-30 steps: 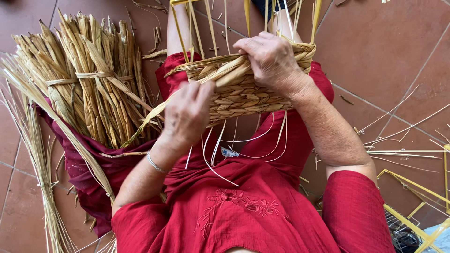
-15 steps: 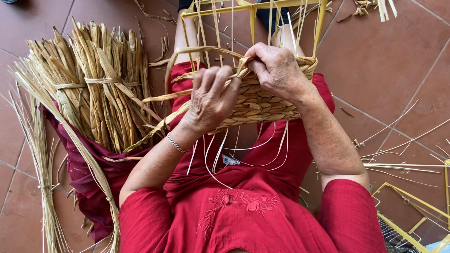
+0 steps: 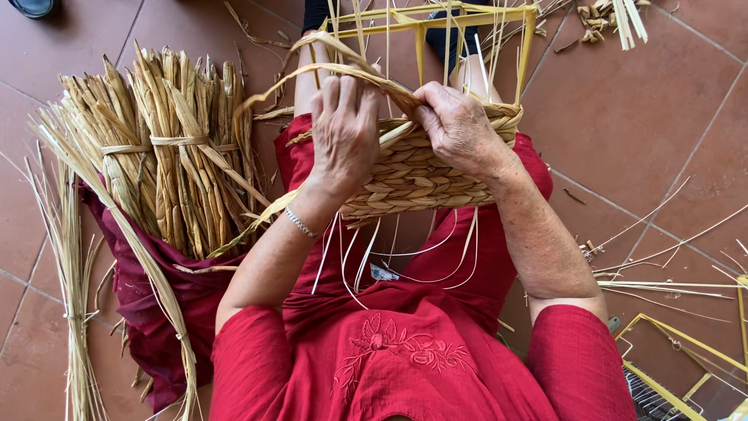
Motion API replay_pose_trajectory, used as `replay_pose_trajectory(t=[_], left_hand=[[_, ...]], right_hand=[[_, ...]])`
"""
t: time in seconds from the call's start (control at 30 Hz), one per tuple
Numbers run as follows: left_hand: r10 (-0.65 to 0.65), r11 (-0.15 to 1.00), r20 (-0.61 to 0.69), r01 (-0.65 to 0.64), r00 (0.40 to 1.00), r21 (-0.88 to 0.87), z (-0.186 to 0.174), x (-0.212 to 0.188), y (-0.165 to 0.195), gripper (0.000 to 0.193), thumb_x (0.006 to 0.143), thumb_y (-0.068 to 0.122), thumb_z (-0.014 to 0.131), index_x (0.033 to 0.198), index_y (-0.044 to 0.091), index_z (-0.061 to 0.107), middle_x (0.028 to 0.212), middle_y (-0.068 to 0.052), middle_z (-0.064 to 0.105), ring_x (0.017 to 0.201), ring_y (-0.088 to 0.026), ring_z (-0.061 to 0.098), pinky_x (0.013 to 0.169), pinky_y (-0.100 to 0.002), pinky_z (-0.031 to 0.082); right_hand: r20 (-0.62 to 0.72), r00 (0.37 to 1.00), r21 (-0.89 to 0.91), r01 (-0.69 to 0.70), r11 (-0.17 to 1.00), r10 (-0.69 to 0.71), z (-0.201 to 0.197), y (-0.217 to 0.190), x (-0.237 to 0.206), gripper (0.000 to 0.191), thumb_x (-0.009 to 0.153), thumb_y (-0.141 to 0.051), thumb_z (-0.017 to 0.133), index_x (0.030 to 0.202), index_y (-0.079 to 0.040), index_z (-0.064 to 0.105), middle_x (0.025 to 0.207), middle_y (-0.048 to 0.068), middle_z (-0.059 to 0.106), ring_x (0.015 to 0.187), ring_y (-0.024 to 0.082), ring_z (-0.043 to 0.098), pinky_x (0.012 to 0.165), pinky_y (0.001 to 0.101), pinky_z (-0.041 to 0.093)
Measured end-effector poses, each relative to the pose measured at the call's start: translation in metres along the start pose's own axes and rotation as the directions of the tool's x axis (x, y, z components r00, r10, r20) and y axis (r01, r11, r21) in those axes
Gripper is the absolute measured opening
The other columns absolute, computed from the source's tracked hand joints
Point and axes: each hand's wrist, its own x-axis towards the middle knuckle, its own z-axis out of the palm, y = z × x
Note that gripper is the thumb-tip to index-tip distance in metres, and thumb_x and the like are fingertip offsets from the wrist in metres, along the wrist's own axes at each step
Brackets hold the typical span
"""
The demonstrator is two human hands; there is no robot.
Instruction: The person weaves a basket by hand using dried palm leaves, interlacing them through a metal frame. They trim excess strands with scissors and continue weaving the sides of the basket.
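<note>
Basket: woven basket (image 3: 413,175) of flat straw strands lies across the lap of the person, on the red dress (image 3: 405,351), with thin upright stakes rising from its far rim.
Left hand: left hand (image 3: 345,129) lies palm down on the near side of the basket, fingers closed over a wide straw strand (image 3: 343,72) that arcs above the rim.
Right hand: right hand (image 3: 458,129) rests on the top edge of the basket, fingers bent and pinching the same strand where it meets the weave.
Bracelet: thin bracelet (image 3: 300,223) sits on the left wrist.
Bundles: tied straw bundles (image 3: 167,156) stand on a dark red cloth (image 3: 167,312), just beside the left arm.
Floor: red tile floor (image 3: 647,117) with loose straw pieces.
Frame: yellow frame (image 3: 436,15) stands behind the basket.
</note>
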Motion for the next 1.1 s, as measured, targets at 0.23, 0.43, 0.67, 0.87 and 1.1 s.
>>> replay_pose_trajectory(t=[0.23, 0.43, 0.67, 0.87, 1.1], left_hand=[[-0.187, 0.819, 0.253, 0.292, 0.949, -0.493, 0.035, 0.042, -0.011, 0.016, 0.107, 0.017, 0.063, 0.095, 0.008, 0.069, 0.081, -0.003, 0.072, 0.065, -0.009, 0.069, 0.055, -0.026, 0.056], [-0.469, -0.048, 0.32, 0.338, 0.823, -0.94, 0.008, -0.004, -0.016, 0.015, 0.105, 0.012, 0.049, 0.105, 0.006, 0.063, 0.087, -0.008, 0.064, 0.073, -0.019, 0.065, 0.066, -0.038, 0.062], [-0.24, -0.654, 0.612, 0.341, 0.753, -0.676, -0.056, -0.044, 0.011, 0.05, 0.114, 0.031, 0.031, 0.109, -0.005, 0.065, 0.122, -0.029, 0.069, 0.122, -0.039, 0.068, 0.117, -0.058, 0.048], [-0.064, 0.763, -0.057, 0.012, 0.996, -0.646, -0.069, -0.024, -0.011, 0.035, 0.099, 0.023, 0.063, 0.128, 0.002, 0.063, 0.146, -0.027, 0.047, 0.14, -0.042, 0.043, 0.121, -0.058, 0.03], [-0.128, 0.973, 0.086, 0.141, 0.988, -0.18, -0.029, -0.066, -0.035, 0.021, 0.107, 0.018, 0.074, 0.123, 0.008, 0.062, 0.116, -0.011, 0.065, 0.111, -0.028, 0.066, 0.103, -0.046, 0.051]], right_hand=[[-0.012, 1.0, -0.003, 0.014, 1.0, -0.014, 0.002, 0.005, -0.002, 0.005, 0.108, -0.006, 0.057, 0.11, -0.002, 0.061, 0.096, 0.011, 0.066, 0.089, 0.024, 0.066, 0.079, 0.0385, 0.055], [-0.058, 0.998, -0.147, -0.034, 0.989, 0.026, 0.011, 0.0, 0.002, 0.005, 0.107, -0.011, 0.066, 0.109, -0.007, 0.069, 0.085, 0.007, 0.068, 0.077, 0.021, 0.064, 0.07, 0.0366, 0.053], [-0.184, 0.969, -0.266, 0.115, 0.957, -0.167, 0.028, -0.003, 0.01, 0.005, 0.101, -0.007, 0.074, 0.104, -0.008, 0.069, 0.09, 0.005, 0.072, 0.081, 0.019, 0.07, 0.07, 0.0352, 0.056], [-0.076, 0.965, -0.364, 0.207, 0.908, -0.251, 0.025, -0.012, 0.01, 0.003, 0.097, -0.007, 0.074, 0.098, -0.009, 0.072, 0.089, 0.005, 0.073, 0.081, 0.02, 0.069, 0.074, 0.0368, 0.057], [-0.101, 0.947, -0.362, 0.252, 0.898, -0.306, 0.025, -0.021, 0.009, 0.017, 0.094, -0.027, 0.076, 0.102, -0.012, 0.075, 0.079, 0.003, 0.074, 0.067, 0.017, 0.063, 0.059, 0.0341, 0.052]])
